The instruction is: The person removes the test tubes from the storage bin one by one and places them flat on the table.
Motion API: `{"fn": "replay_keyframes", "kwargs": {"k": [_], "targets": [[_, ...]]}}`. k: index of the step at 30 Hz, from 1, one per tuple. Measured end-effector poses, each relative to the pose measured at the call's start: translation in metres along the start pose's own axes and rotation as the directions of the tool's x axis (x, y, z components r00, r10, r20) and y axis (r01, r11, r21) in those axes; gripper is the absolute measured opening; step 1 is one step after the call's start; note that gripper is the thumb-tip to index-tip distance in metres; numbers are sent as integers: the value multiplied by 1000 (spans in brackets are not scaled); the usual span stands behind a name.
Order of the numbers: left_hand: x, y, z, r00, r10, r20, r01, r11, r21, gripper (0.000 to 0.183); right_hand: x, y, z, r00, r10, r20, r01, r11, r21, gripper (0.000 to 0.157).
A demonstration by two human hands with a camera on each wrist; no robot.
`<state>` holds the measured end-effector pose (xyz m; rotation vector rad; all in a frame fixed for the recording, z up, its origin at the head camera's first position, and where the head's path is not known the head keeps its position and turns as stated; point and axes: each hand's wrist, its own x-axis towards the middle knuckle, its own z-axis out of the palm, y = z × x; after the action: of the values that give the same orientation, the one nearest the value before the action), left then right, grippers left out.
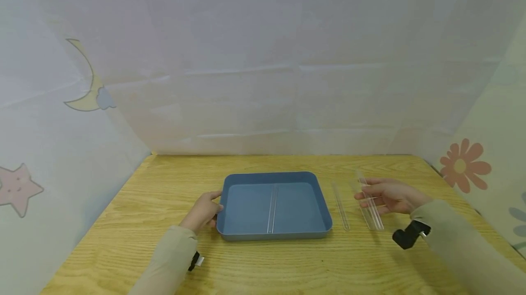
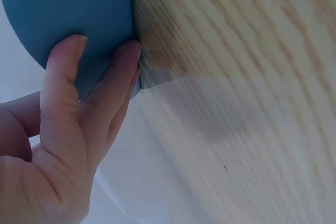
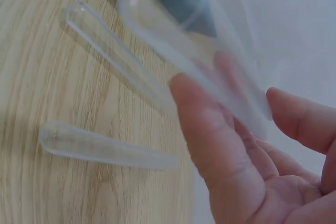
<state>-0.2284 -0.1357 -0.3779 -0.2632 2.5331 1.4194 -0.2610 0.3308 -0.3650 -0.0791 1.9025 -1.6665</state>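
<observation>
A blue rectangular tray (image 1: 246, 236) sits mid-table. My left hand (image 1: 205, 213) holds its left side; in the left wrist view the fingers (image 2: 63, 72) lie against the outer wall. One clear test tube (image 1: 272, 208) lies lengthwise inside the tray, near its middle. To the right of the tray, my right hand (image 1: 390, 196) pinches another clear test tube (image 3: 173, 30) between thumb and fingers, its rounded end pointing away from the palm. Two more clear tubes lie on the table near it, one upper tube (image 3: 115, 51) and one lower tube (image 3: 105, 145) in the right wrist view.
The wooden table (image 1: 287, 267) has a light grain. A pale wall sheet (image 1: 287, 103) hangs behind its far edge, and patterned sheets rise at both sides. Small black mounts sit at both wrists, including a wrist mount (image 1: 411, 234) on the right.
</observation>
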Motion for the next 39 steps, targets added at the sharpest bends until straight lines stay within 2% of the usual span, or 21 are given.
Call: {"fn": "replay_keyframes", "kwargs": {"k": [14, 21, 28, 33, 39], "targets": [[0, 0, 0, 1000, 9, 1, -9, 1000, -3, 54, -5, 5, -16, 999, 14, -28, -15, 1000, -24, 79], [2, -1, 1, 1000, 8, 5, -8, 1000, -4, 54, -10, 12, -28, 1000, 8, -4, -8, 1000, 9, 82], [4, 0, 1, 1000, -1, 3, 1, 1000, -7, 54, -16, 16, -39, 998, 20, -55, -22, 999, -39, 83], [3, -1, 2, 1000, -3, 0, 3, 1000, -7, 54, -19, 18, -47, 996, 25, -87, -29, 999, -41, 76], [3, -1, 1, 1000, -2, 9, 3, 1000, -25, 54, -21, 20, -54, 995, 24, -95, -25, 1000, -10, 54]]}}
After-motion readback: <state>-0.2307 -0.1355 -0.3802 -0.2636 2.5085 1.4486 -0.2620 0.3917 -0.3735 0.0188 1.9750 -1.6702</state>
